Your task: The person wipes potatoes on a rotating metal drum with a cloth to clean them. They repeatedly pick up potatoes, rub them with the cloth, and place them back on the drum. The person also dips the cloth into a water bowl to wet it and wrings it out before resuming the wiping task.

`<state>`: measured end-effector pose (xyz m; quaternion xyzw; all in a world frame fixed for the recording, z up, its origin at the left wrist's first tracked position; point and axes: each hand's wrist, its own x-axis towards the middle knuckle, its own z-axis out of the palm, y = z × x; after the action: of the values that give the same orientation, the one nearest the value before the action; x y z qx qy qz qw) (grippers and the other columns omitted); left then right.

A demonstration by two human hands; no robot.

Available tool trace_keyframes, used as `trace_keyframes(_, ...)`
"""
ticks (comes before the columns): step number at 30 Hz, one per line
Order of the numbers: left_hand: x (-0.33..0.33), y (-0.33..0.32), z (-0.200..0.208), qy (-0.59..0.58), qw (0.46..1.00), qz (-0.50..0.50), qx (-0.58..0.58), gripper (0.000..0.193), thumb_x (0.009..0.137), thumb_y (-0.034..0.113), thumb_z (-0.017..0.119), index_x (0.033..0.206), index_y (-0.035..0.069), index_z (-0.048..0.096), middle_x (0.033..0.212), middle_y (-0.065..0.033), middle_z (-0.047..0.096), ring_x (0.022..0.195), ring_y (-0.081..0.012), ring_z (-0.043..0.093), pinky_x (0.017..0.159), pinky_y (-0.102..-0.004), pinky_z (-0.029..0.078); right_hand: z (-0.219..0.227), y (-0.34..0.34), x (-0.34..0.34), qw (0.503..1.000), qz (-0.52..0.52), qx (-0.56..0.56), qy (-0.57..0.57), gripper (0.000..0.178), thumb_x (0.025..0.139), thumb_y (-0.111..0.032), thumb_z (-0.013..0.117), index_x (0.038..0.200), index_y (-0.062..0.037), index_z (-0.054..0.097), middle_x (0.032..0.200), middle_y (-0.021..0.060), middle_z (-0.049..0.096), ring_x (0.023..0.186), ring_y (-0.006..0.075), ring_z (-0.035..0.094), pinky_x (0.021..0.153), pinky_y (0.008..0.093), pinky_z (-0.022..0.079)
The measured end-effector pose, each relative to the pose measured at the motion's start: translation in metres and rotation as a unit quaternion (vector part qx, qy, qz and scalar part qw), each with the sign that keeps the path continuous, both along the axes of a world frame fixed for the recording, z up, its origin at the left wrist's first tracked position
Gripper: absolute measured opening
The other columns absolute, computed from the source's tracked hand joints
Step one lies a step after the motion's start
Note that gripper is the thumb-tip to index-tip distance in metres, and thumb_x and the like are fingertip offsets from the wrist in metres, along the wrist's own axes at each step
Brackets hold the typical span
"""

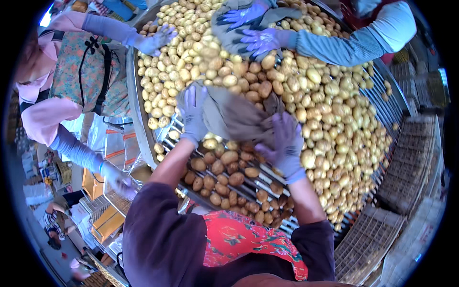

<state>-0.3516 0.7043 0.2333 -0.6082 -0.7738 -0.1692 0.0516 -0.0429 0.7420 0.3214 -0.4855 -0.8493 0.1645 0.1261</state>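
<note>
While potatoes [332,143] lie beneath, cloth [234,112] (grey-brown) stretches between both hands [194,116] [286,147]

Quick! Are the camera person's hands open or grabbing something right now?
Left hand: open, fingers stretched over the gray-brown cloth; any grip can't be told.
Right hand: open, fingers spread, at the cloth's other end; any grip can't be told.

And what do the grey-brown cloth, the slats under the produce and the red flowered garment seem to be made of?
Grey-brown cloth: probably matt fabric, as it drapes in soft folds; the fibre is unclear.
Slats: likely metal, smooth, judging by their pale glints, though plastic is possible.
Red flowered garment: seemingly printed fabric, with loose creases; cotton or synthetic cannot be told.
</note>
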Motion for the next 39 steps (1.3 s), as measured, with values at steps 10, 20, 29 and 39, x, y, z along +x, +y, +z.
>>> trace_keyframes(10,0.055,0.096,0.017,-0.033,0.980,-0.150,-0.128,0.076,0.083,0.014,0.059,0.153,0.023,0.032,0.162,-0.0126,0.021,0.150,-0.0339,0.016,0.114,-0.0685,0.003,-0.031,0.041,-0.001,0.997,0.070,0.029,0.000,0.050,0.077,-0.041,0.071,0.122,-0.0203,0.063,0.127,0.0062,0.060,0.123,0.0279,0.053,0.111,0.0567,0.026)
trace_keyframes(20,0.067,0.103,0.012,-0.117,0.977,-0.141,-0.110,0.065,0.091,0.009,0.049,0.152,0.020,0.032,0.159,-0.0144,0.025,0.145,-0.0318,0.029,0.117,-0.0605,0.014,-0.035,0.020,-0.026,0.991,0.013,0.114,0.072,0.045,0.084,-0.036,0.064,0.122,-0.0132,0.063,0.133,0.0119,0.056,0.122,0.0325,0.053,0.105,0.0518,0.034)
trace_keyframes(29,0.053,-0.163,0.058,-0.140,0.962,-0.199,-0.125,0.053,0.085,0.022,0.060,0.137,0.016,0.054,0.146,-0.0220,0.044,0.136,-0.0414,0.041,0.113,-0.0542,0.027,-0.009,-0.148,0.049,0.983,0.172,-0.054,0.028,0.052,0.079,-0.031,0.068,0.125,-0.0095,0.060,0.136,0.0146,0.054,0.128,0.0314,0.050,0.107,0.0551,0.033)
trace_keyframes(39,0.094,-0.073,0.029,-0.165,0.971,-0.148,-0.096,0.063,0.088,0.018,0.050,0.149,0.020,0.037,0.160,-0.0165,0.020,0.149,-0.0341,0.016,0.120,-0.0523,0.011,-0.071,-0.121,0.037,0.995,0.087,-0.004,0.051,0.054,0.079,-0.030,0.073,0.125,-0.0066,0.057,0.146,0.0156,0.047,0.132,0.0344,0.047,0.112,0.0512,0.032)
